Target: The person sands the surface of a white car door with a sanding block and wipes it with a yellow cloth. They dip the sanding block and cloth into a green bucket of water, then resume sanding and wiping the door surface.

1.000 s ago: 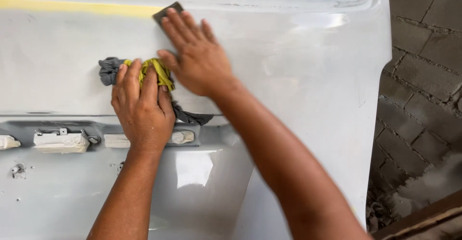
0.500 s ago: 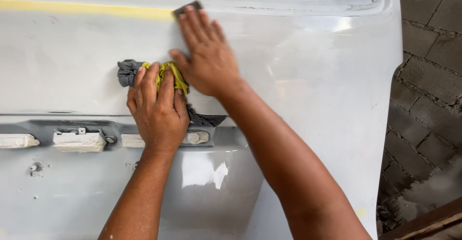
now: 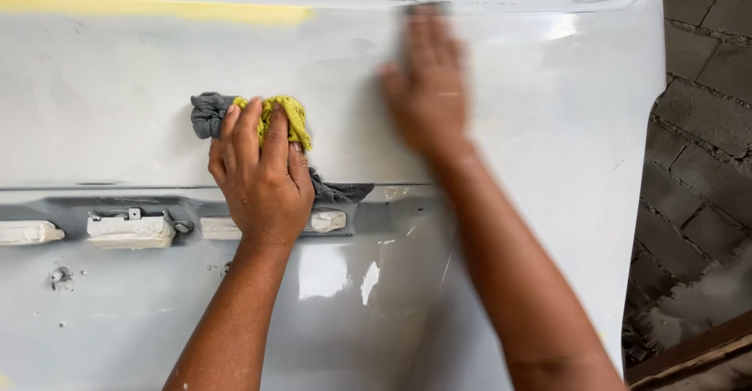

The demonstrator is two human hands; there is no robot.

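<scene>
A pale grey car door panel [image 3: 533, 156] fills the view. My left hand [image 3: 262, 175] presses a bunched grey and yellow rag [image 3: 282, 117] flat against the panel's middle. My right hand [image 3: 427, 85] lies flat and blurred on the panel to the right, fingers pointing up. A dark sanding pad [image 3: 427, 7] shows just past its fingertips, pressed under them near the panel's top edge.
A yellow strip [image 3: 157, 7] runs along the panel's upper left. A recessed channel with white clips [image 3: 129, 230] crosses the panel below my left hand. A grey block wall [image 3: 705, 109] and a wooden edge [image 3: 689, 352] stand at the right.
My right hand with the pad has slid to the right along the panel and is now blurred. My left hand stays on the rag.
</scene>
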